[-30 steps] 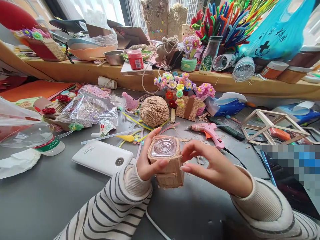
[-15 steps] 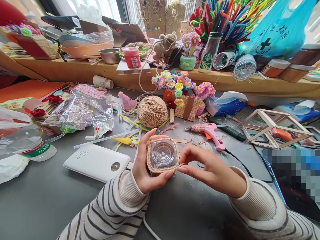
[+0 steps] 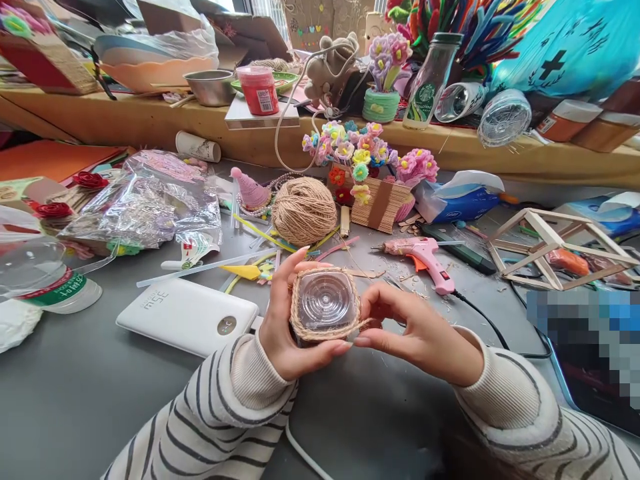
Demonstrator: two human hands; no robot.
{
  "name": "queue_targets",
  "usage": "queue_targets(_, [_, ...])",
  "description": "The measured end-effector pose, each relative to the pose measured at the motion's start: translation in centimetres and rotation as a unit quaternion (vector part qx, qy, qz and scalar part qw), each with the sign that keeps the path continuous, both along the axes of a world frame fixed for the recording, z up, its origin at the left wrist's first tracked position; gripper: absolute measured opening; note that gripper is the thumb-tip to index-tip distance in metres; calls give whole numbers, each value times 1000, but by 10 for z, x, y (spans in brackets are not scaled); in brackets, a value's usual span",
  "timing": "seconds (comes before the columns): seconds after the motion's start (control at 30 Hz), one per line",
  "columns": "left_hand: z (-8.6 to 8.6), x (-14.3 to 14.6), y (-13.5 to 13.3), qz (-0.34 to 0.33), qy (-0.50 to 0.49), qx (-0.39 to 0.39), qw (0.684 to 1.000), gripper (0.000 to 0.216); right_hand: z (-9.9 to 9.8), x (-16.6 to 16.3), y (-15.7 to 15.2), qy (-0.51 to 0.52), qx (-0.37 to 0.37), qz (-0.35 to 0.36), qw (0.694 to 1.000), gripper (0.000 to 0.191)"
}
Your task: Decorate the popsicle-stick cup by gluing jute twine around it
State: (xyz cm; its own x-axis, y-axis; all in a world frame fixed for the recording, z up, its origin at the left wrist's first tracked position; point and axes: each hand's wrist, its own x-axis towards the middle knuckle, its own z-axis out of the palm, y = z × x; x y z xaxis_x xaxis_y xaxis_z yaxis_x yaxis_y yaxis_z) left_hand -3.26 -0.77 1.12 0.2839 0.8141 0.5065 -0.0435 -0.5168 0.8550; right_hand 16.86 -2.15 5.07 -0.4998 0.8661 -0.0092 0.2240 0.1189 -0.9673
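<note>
My left hand (image 3: 293, 333) is wrapped round a clear plastic container (image 3: 326, 301), its squarish base with raised rings turned up towards me. Jute twine (image 3: 296, 317) runs round the rim of that base. At the right corner a short twine end sticks out, by the curled fingers of my right hand (image 3: 407, 333). Its thumb lies just below the twine, close to my left thumb. Beyond the container sits a ball of jute twine (image 3: 304, 210). A pink glue gun (image 3: 425, 259) lies to the right of it, its nozzle pointing left.
A white power bank (image 3: 187, 317) lies left of my hands, a plastic bottle (image 3: 55, 283) farther left. At right are a wooden stick frame (image 3: 565, 250) and a dark-screened device (image 3: 595, 373). Craft flowers (image 3: 350, 150) stand behind the twine ball. Jars and a glass bottle (image 3: 425, 87) line the ledge.
The view has tipped a little, so the ledge things sit higher. The twine end now shows more at the corner, and my right thumb has dropped slightly away from it.
</note>
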Motion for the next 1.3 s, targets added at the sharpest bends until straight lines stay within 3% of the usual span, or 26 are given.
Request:
queue_targets(0.53, [7, 4, -3, 14, 2, 2, 1000, 86, 5, 7, 2, 1, 22, 50, 998, 16])
queue_targets(0.7, [2, 4, 1, 15, 0, 32, 999, 89, 4, 8, 4, -4, -8, 40, 999, 23])
queue_targets(0.87, [1, 0, 2, 31, 33, 35, 998, 90, 4, 7, 2, -12, 2, 11, 1000, 18])
queue_targets(1.13, [2, 7, -11, 164, 72, 63, 982, 100, 4, 5, 0, -16, 19, 6, 1000, 16])
queue_targets(1.2, [1, 9, -10, 153, 61, 68, 984, 98, 4, 5, -1, -7, 27, 10, 1000, 15])
queue_targets(1.3, [0, 7, -2, 79, 29, 64, 994, 96, 5, 4, -2, 0, 65, 16, 998, 13])
